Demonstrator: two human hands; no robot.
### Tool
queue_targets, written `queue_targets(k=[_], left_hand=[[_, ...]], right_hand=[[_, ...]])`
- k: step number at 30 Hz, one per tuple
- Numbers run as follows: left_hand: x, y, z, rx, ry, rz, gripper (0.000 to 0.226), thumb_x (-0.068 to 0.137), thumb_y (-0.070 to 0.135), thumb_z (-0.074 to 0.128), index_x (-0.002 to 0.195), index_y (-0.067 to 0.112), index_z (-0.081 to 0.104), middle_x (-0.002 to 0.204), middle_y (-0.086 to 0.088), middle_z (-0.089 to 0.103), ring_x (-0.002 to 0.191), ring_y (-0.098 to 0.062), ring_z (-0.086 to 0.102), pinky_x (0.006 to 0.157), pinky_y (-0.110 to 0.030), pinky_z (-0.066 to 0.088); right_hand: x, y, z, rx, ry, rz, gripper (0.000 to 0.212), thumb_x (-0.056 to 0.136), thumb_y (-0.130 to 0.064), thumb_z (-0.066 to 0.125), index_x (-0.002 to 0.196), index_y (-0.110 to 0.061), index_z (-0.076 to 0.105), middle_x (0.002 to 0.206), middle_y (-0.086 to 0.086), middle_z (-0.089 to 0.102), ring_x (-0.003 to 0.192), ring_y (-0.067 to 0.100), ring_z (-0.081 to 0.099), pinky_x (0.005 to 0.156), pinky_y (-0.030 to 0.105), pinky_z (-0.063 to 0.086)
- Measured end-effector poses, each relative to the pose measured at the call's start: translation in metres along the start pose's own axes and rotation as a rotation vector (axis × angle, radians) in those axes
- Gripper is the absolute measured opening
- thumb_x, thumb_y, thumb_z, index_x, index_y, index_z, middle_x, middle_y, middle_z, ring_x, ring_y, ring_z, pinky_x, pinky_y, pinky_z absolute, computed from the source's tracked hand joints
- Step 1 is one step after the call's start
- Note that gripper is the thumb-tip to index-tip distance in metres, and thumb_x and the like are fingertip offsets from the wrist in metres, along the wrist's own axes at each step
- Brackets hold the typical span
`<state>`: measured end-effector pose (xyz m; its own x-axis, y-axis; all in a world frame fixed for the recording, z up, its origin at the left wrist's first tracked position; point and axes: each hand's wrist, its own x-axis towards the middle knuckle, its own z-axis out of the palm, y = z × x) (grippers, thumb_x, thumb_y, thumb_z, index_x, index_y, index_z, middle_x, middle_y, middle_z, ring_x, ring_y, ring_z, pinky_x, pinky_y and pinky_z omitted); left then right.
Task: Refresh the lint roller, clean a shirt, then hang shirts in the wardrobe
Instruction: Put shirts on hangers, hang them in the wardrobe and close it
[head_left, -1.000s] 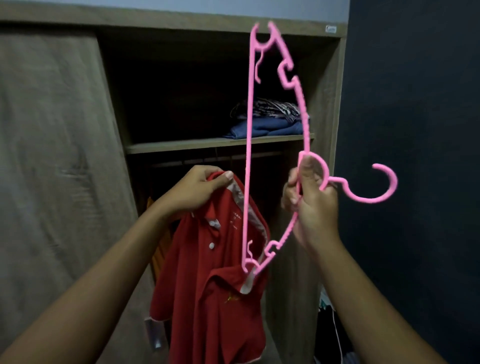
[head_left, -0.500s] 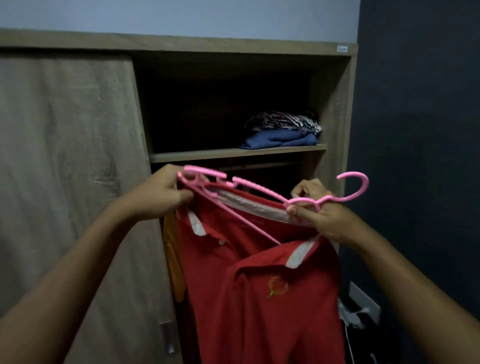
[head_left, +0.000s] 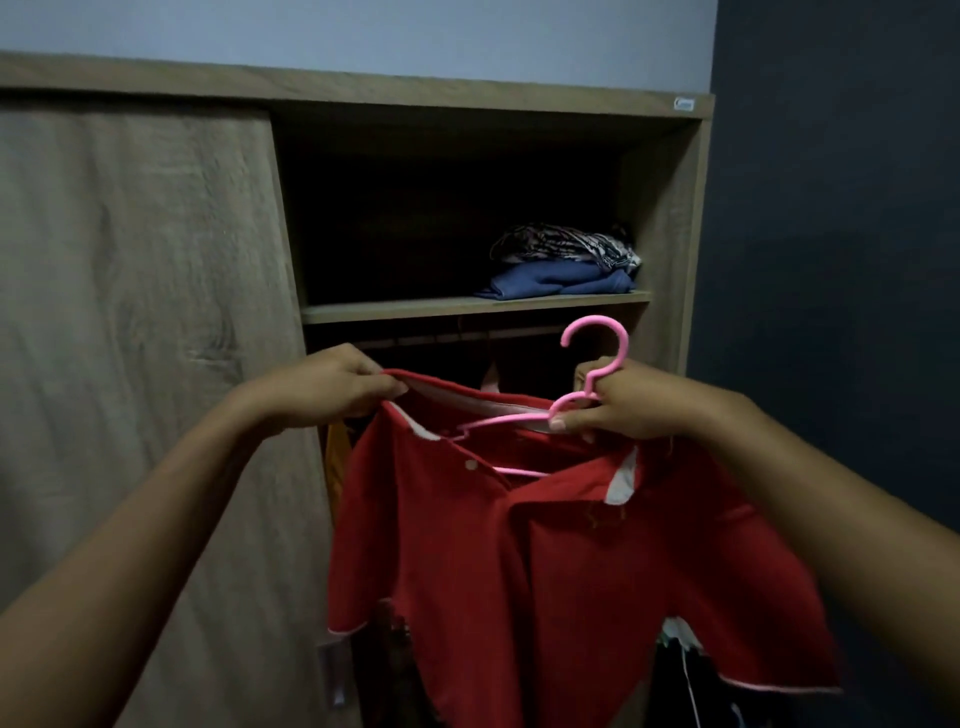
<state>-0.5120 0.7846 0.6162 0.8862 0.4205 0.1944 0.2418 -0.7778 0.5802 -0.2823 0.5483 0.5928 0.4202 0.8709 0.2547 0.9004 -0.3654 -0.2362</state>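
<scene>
Red shirt (head_left: 545, 545) hangs just below the shelf (head_left: 415, 312), with the pink hanger (head_left: 595, 322) partly inside its neck opening. Left hand (head_left: 332, 384) grip pinches the collar edge. Right hand (head_left: 628, 405) grip wraps the hanger neck under the hook.

My read: the fabric is soft and light and will sag or slide off slick plastic, so I'd carry by the stiff hanger neck.

Rail (head_left: 457, 338) sits right under the shelf, so the hook must duck the shelf's front edge. Sliding door (head_left: 145, 312) blocks everything left of the shelf.
</scene>
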Motion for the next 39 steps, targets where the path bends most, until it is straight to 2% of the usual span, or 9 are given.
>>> queue_targets(k=[3, 6, 10, 16, 20, 26, 31, 37, 39], left_hand=[[-0.002, 0.013, 0.015, -0.221, 0.040, 0.027, 0.048, 0.101, 0.031, 0.057, 0.066, -0.002, 0.061, 0.050, -0.002, 0.047, 0.043, -0.010, 0.037, 0.044, -0.022, 0.027], [-0.007, 0.022, 0.022, -0.309, 0.112, 0.037, 0.049, 0.101, 0.031, 0.054, 0.069, -0.002, 0.069, 0.053, -0.005, 0.058, 0.045, -0.010, 0.047, 0.045, -0.019, 0.036], [-0.007, 0.026, 0.028, -0.333, 0.218, 0.011, 0.060, 0.101, 0.030, 0.054, 0.044, 0.015, 0.063, 0.051, -0.004, 0.060, 0.042, -0.011, 0.048, 0.044, -0.023, 0.035], [-0.003, 0.043, 0.036, -0.377, 0.301, 0.033, 0.062, 0.102, 0.030, 0.051, 0.043, 0.016, 0.062, 0.046, -0.004, 0.051, 0.037, -0.013, 0.040, 0.044, -0.023, 0.030], [-0.004, 0.056, 0.041, -0.400, 0.308, 0.106, 0.054, 0.103, 0.035, 0.048, 0.055, 0.013, 0.058, 0.056, -0.026, 0.053, 0.048, -0.020, 0.034, 0.046, -0.027, 0.021], [-0.008, 0.051, 0.046, -0.359, 0.270, 0.144, 0.056, 0.101, 0.033, 0.051, 0.055, 0.005, 0.062, 0.053, -0.016, 0.050, 0.050, -0.023, 0.031, 0.048, -0.030, 0.019], [-0.015, 0.041, 0.039, -0.062, 0.130, 0.098, 0.062, 0.097, 0.043, 0.056, 0.043, 0.013, 0.058, 0.046, -0.005, 0.052, 0.043, -0.013, 0.040, 0.051, -0.029, 0.032], [0.000, 0.016, 0.038, 0.218, 0.649, 0.264, 0.054, 0.082, 0.070, 0.051, 0.065, 0.019, 0.060, 0.058, 0.008, 0.057, 0.057, -0.010, 0.055, 0.058, -0.033, 0.044], [0.007, 0.010, 0.040, 0.283, 0.592, 0.335, 0.049, 0.083, 0.071, 0.047, 0.087, 0.026, 0.065, 0.082, 0.010, 0.064, 0.078, -0.011, 0.060, 0.072, -0.035, 0.049]], right_hand=[[0.002, -0.009, -0.010, 0.244, -0.047, -0.119, 0.022, 0.084, -0.045, 0.073, 0.088, -0.024, 0.074, 0.089, -0.003, 0.073, 0.082, 0.011, 0.067, 0.070, 0.024, 0.051], [0.001, -0.011, -0.035, 0.576, -0.016, -0.235, 0.016, 0.085, -0.019, 0.076, 0.095, -0.007, 0.077, 0.086, -0.001, 0.076, 0.074, 0.005, 0.067, 0.064, 0.015, 0.049], [0.011, -0.001, -0.067, 0.633, 0.117, -0.047, 0.028, 0.077, -0.035, 0.078, 0.090, -0.010, 0.078, 0.056, -0.003, 0.053, 0.045, 0.006, 0.034, 0.038, 0.018, 0.025], [0.014, -0.024, -0.082, 0.852, 0.166, -0.043, 0.029, 0.094, -0.035, 0.064, 0.098, -0.008, 0.073, 0.060, 0.001, 0.055, 0.038, 0.007, 0.041, 0.034, 0.015, 0.025], [0.031, -0.044, -0.040, 0.600, 0.285, -0.101, 0.023, 0.096, -0.034, 0.063, 0.087, -0.014, 0.074, 0.047, -0.005, 0.048, 0.032, 0.008, 0.044, 0.034, 0.016, 0.029], [0.042, -0.043, -0.041, 0.487, 0.483, -0.216, 0.020, 0.090, -0.036, 0.069, 0.082, -0.021, 0.078, 0.044, -0.011, 0.051, 0.038, 0.002, 0.042, 0.040, 0.016, 0.029], [0.048, -0.052, -0.032, 0.340, 0.412, -0.218, 0.019, 0.088, -0.036, 0.072, 0.084, -0.020, 0.080, 0.045, -0.008, 0.056, 0.038, -0.002, 0.045, 0.043, 0.015, 0.030], [0.045, -0.070, -0.048, 0.347, 0.439, -0.328, 0.019, 0.087, -0.039, 0.073, 0.082, -0.022, 0.080, 0.044, -0.014, 0.055, 0.039, -0.001, 0.046, 0.041, 0.012, 0.030], [0.044, -0.074, -0.054, 0.380, 0.456, -0.345, 0.019, 0.087, -0.040, 0.073, 0.082, -0.023, 0.080, 0.044, -0.011, 0.054, 0.040, 0.000, 0.044, 0.041, 0.015, 0.032]])
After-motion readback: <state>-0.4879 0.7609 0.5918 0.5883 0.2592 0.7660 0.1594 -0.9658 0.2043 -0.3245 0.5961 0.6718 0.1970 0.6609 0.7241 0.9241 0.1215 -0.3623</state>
